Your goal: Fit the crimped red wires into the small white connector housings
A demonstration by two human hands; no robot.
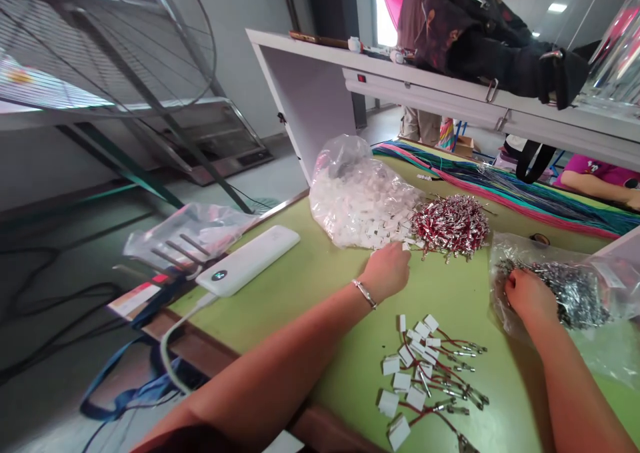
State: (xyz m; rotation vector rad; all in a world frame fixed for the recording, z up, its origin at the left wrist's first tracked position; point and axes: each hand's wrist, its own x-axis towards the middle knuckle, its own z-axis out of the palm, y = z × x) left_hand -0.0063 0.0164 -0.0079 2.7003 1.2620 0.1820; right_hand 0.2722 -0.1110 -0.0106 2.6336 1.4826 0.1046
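Note:
My left hand (387, 271), with a bracelet at its wrist, reaches to the mouth of a clear plastic bag (345, 193) full of small white plastic connector housings. Its fingers are curled together among loose housings; what they pinch is hidden. My right hand (533, 299) is at a second clear bag (580, 296) of small metal terminals, its fingers closed at the bag's left side, their grip hidden. Between the hands at the back sits a heap of short red wires with metal terminals (453, 225). Nearer me lie several white housings with red wires attached (417, 353).
A white power bank (250, 259) with a cable lies at the table's left edge, beside a clear bag (200, 229). Long coloured wires (500, 186) run along the back. A roll of tape (540, 238) sits behind the terminal bag. A fan (100, 46) stands left; people are beyond the shelf.

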